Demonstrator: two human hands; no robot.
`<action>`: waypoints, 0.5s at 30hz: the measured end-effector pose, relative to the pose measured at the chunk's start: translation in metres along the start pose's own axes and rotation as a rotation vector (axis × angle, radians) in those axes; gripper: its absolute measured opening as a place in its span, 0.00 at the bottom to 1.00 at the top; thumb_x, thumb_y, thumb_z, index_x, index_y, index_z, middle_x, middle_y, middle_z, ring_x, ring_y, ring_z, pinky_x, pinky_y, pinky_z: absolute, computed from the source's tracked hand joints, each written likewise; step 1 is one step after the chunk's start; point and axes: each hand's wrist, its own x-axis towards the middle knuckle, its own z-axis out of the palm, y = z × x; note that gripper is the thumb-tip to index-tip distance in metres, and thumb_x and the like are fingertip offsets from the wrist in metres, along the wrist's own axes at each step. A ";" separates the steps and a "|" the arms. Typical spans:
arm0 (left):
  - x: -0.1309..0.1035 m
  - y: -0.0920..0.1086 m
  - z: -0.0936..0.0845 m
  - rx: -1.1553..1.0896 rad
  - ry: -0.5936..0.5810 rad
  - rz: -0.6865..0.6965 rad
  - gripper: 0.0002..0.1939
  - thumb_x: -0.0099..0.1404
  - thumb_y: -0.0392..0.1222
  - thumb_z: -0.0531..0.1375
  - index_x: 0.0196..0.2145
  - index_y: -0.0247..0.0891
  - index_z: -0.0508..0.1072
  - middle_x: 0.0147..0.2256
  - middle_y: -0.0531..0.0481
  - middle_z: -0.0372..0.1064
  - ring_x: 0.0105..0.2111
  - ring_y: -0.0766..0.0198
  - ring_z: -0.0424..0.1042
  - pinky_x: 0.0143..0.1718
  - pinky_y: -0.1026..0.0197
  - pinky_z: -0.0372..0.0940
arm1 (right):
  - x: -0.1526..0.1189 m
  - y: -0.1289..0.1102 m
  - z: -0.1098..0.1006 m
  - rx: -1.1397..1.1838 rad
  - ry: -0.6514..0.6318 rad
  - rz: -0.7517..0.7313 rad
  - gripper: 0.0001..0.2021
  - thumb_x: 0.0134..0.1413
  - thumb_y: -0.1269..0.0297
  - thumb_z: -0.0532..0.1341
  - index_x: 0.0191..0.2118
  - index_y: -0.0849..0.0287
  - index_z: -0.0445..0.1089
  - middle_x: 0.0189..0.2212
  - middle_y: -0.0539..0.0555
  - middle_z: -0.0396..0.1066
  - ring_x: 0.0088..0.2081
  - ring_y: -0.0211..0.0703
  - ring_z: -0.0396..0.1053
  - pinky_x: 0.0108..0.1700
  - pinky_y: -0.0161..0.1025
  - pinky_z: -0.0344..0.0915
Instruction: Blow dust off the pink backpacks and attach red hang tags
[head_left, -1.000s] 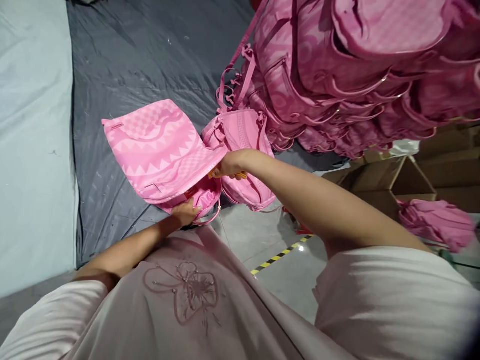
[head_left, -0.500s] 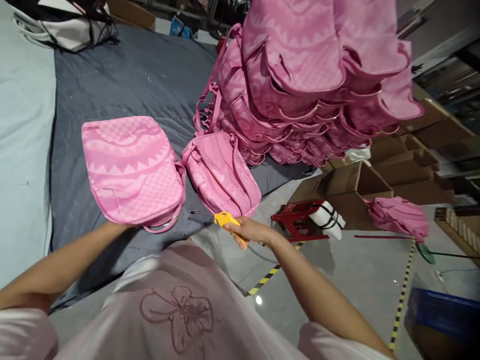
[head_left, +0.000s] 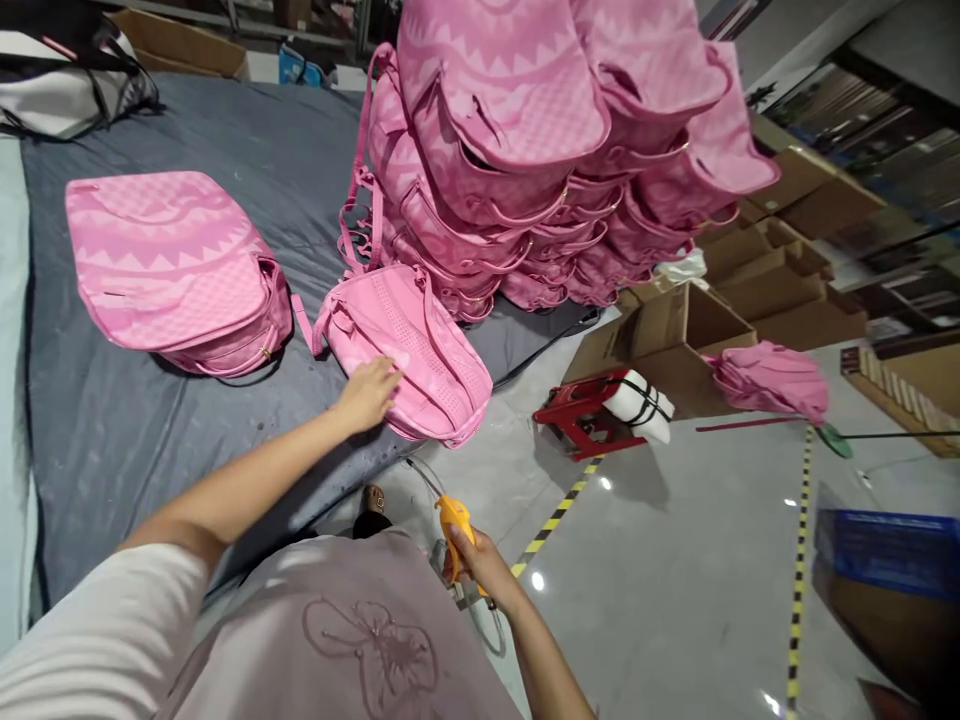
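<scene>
My left hand [head_left: 369, 394] rests on the near left side of a pink backpack [head_left: 431, 350], its fingers stretched out. This backpack lies with its strap side up at the table's near edge. In my right hand [head_left: 472, 562] is a yellow air blow gun [head_left: 454, 520], gripped by its handle. Its thin metal nozzle points up and left, past the table edge, and a hose hangs below it. To the left, a second pink backpack [head_left: 180, 270] with a zigzag pattern lies on the grey cloth, touched by neither hand.
Grey cloth [head_left: 225, 440] covers the table. A tall stack of pink backpacks [head_left: 517, 130] stands at the back. On the floor at right are a red stool [head_left: 574, 415], cardboard boxes [head_left: 675, 335], another pink bag [head_left: 776, 380] and a blue crate [head_left: 896, 555].
My left hand has left the zigzag-patterned backpack and moved right onto the strap-side-up one. My right hand has lowered with the air blow gun. The view has shifted right.
</scene>
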 end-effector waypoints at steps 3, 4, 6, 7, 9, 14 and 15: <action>0.044 0.046 0.041 -0.074 -0.090 0.024 0.31 0.66 0.49 0.59 0.62 0.33 0.62 0.65 0.33 0.54 0.65 0.47 0.52 0.64 0.44 0.48 | 0.003 0.001 -0.023 0.080 0.018 -0.043 0.31 0.45 0.27 0.56 0.33 0.55 0.62 0.22 0.51 0.71 0.25 0.47 0.72 0.29 0.41 0.66; 0.054 0.055 0.049 -0.084 -0.085 -0.001 0.28 0.69 0.51 0.55 0.61 0.31 0.63 0.62 0.33 0.58 0.64 0.48 0.55 0.63 0.44 0.48 | 0.004 -0.001 -0.034 0.092 0.035 -0.062 0.31 0.45 0.27 0.56 0.32 0.55 0.62 0.23 0.52 0.71 0.25 0.47 0.73 0.30 0.42 0.67; 0.066 0.066 0.058 -0.077 -0.046 -0.050 0.27 0.73 0.52 0.45 0.55 0.28 0.69 0.54 0.34 0.66 0.59 0.51 0.61 0.62 0.46 0.48 | 0.006 -0.007 -0.059 0.100 0.080 -0.109 0.31 0.46 0.27 0.54 0.31 0.54 0.64 0.24 0.53 0.71 0.27 0.48 0.73 0.32 0.43 0.68; 0.067 0.068 0.059 -0.063 -0.028 -0.072 0.29 0.74 0.52 0.41 0.52 0.27 0.71 0.51 0.35 0.68 0.57 0.52 0.63 0.61 0.46 0.49 | 0.007 -0.011 -0.072 0.089 0.099 -0.131 0.31 0.47 0.26 0.53 0.31 0.54 0.64 0.24 0.53 0.72 0.27 0.49 0.73 0.33 0.44 0.69; 0.062 0.069 0.060 -0.030 -0.009 -0.121 0.31 0.74 0.53 0.40 0.46 0.27 0.75 0.45 0.36 0.70 0.52 0.52 0.65 0.59 0.45 0.51 | 0.013 -0.019 -0.097 0.026 0.108 -0.181 0.31 0.48 0.26 0.51 0.30 0.53 0.66 0.25 0.54 0.72 0.28 0.49 0.73 0.34 0.44 0.69; 0.000 0.054 0.044 0.040 -0.070 -0.279 0.25 0.70 0.56 0.51 0.37 0.33 0.78 0.35 0.39 0.72 0.43 0.51 0.68 0.56 0.42 0.54 | 0.063 -0.035 -0.149 -0.134 0.148 -0.368 0.28 0.47 0.30 0.56 0.30 0.54 0.67 0.24 0.55 0.72 0.28 0.49 0.71 0.35 0.44 0.69; -0.020 0.053 0.039 0.026 -0.085 -0.320 0.24 0.70 0.56 0.51 0.36 0.34 0.78 0.34 0.40 0.72 0.43 0.52 0.68 0.57 0.42 0.53 | 0.080 -0.038 -0.156 -0.141 0.176 -0.375 0.27 0.46 0.32 0.58 0.31 0.55 0.67 0.24 0.55 0.72 0.28 0.49 0.71 0.35 0.44 0.69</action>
